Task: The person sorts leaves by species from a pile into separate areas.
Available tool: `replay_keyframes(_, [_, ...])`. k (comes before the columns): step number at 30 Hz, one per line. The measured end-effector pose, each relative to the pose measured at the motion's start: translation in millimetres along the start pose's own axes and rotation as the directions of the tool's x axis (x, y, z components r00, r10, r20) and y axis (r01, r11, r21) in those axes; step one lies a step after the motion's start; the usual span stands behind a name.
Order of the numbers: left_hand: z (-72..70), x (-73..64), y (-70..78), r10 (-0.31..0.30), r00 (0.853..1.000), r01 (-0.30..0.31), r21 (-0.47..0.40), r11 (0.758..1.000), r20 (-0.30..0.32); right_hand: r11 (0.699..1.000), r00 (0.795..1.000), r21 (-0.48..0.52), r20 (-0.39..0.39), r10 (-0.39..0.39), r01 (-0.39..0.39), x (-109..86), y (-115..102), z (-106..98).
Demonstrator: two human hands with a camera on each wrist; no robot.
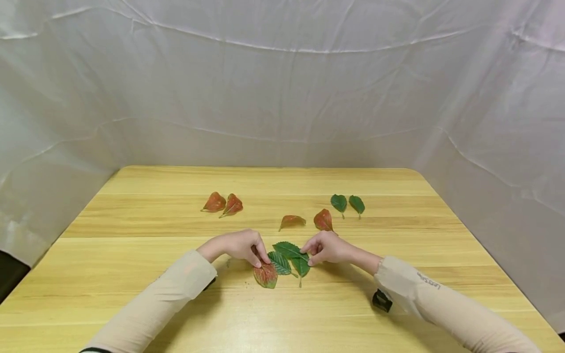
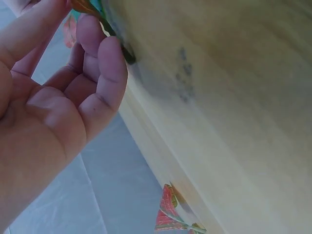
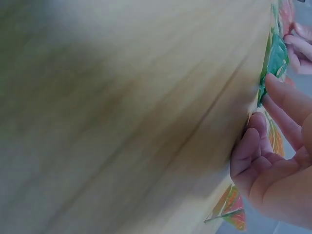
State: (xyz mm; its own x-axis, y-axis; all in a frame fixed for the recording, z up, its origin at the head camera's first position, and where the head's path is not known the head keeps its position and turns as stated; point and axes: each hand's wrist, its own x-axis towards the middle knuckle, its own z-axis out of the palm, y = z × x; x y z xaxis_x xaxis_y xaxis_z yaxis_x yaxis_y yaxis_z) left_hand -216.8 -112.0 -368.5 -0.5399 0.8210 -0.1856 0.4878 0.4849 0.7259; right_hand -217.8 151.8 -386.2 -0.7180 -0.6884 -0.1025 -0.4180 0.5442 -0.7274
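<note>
Near the middle of the table, my left hand [image 1: 243, 246] pinches a red leaf [image 1: 266, 277] mottled with green between thumb and fingers. Its broad end lies toward me and overlaps the edge of a ribbed green leaf [image 1: 279, 263]. Two more green leaves, one on top [image 1: 288, 249] and one below [image 1: 301, 267], overlap just to the right. My right hand [image 1: 331, 247] pinches the right end of these green leaves with thumb and forefinger. In the right wrist view, the fingertips are right at a green leaf [image 3: 278, 56]; its other fingers curl at the tabletop.
Two red leaves, a left one [image 1: 215, 202] and a right one [image 1: 232, 204], lie at the back left. A folded red leaf [image 1: 293, 221] and another red leaf [image 1: 323, 220] lie beyond my hands. Two green leaves [image 1: 339, 202] sit back right on the wooden table [image 1: 154, 220]. Grey cloth [image 1: 282, 98] surrounds it.
</note>
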Motion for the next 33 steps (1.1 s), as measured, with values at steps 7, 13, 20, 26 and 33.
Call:
replay_keyframes(7, [-2.6,-0.5,3.6,0.037,0.999,-0.037,-0.006,0.999,0.007,0.999,1.000,-0.036,-0.009,0.000,0.000,0.2,-2.7,2.1])
replay_keyframes(13, [-3.2,0.1,3.6,0.029,1.000,-0.029,-0.028,0.999,-0.007,0.999,1.000,-0.033,-0.009,0.014,-0.014,0.5,-2.0,1.7])
replay_keyframes(20, [-4.8,0.9,3.8,0.038,0.998,-0.039,-0.017,0.999,-0.048,0.999,1.000,-0.031,-0.012,0.011,-0.012,1.1,-0.6,1.7])
replay_keyframes(26, [-7.1,4.3,8.4,0.025,0.996,-0.024,0.008,1.000,-0.080,1.000,1.000,-0.027,-0.013,0.003,-0.003,0.5,-0.9,1.7])
replay_keyframes(33, [-17.2,16.1,15.3,0.063,0.993,-0.057,0.069,0.996,-0.099,0.999,1.000,-0.033,-0.014,-0.013,0.012,0.9,-0.2,2.0])
